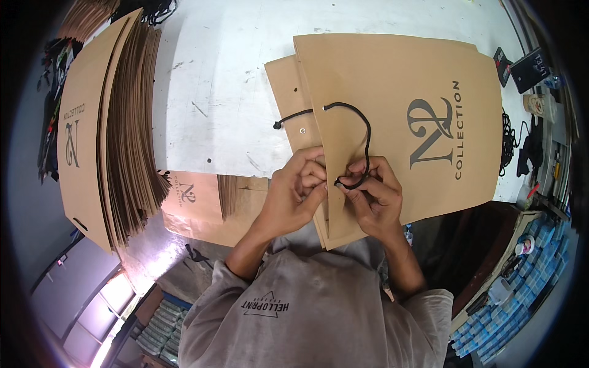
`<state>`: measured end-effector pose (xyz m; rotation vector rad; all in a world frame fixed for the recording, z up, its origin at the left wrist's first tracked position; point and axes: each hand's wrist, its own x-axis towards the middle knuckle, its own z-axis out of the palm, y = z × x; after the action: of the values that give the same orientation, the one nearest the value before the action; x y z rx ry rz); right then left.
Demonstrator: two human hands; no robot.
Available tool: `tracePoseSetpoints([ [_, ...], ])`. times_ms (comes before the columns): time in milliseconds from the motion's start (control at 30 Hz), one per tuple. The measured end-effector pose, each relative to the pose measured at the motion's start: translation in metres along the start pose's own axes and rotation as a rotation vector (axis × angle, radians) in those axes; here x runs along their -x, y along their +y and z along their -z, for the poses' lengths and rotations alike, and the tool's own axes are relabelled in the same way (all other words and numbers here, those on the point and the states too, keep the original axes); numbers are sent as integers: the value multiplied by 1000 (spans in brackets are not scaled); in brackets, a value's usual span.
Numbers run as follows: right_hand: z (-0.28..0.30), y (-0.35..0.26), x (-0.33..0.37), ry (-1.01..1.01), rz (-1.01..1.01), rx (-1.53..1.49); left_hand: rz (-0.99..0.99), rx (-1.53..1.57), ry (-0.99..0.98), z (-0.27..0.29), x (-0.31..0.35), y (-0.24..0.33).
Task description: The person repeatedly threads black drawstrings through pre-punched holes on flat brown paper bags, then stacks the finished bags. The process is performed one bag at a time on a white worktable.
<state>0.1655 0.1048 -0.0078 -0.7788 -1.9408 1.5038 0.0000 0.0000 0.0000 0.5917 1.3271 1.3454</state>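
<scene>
A brown paper bag [380,73] with dark printed lettering lies flat on the table in front of me, its top edge facing left. A black cord [367,135] passes through one hole near that edge and loops over the front panel. The cord's knotted end sticks out to the left, over the back panel. My right hand [380,199] is closed, pinching the cord's other end close to the panel's edge. My left hand [297,190] is closed on the edge of the front panel, opposite the right fingertips. Some of its fingertips are hidden behind the paper.
A tall stack of brown bags [86,116] stands at the left. More brown bags [196,205] lie lower, by the table's near edge. A bundle of black cords [508,144] lies right of the bag, near a plastic cup [534,105] and a dark box [529,70]. Blue-and-white packs [515,306] fill the lower right.
</scene>
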Motion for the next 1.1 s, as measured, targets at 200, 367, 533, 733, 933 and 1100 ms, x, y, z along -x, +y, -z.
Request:
tracePoseSetpoints([
  [200, 4, -9, -3, 5, 18, 85, -6, 2, 10, -6, 1, -1],
  [367, 3, -14, -5, -13, -9, 78, -34, -23, 12, -5, 0, -4],
  [533, 4, -14, -8, -60, 41, 128, -17, 30, -22, -2, 0, 2],
  [733, 0, -13, -9, -27, 41, 180, -6, 77, -85, 6, 0, -3],
  [933, 1, -13, -10, -27, -2, 170, -2, 63, -78, 7, -2, -3],
  [1100, -4, -12, -8, 37, -66, -57, -32, -33, 64, 2, -1, -8],
])
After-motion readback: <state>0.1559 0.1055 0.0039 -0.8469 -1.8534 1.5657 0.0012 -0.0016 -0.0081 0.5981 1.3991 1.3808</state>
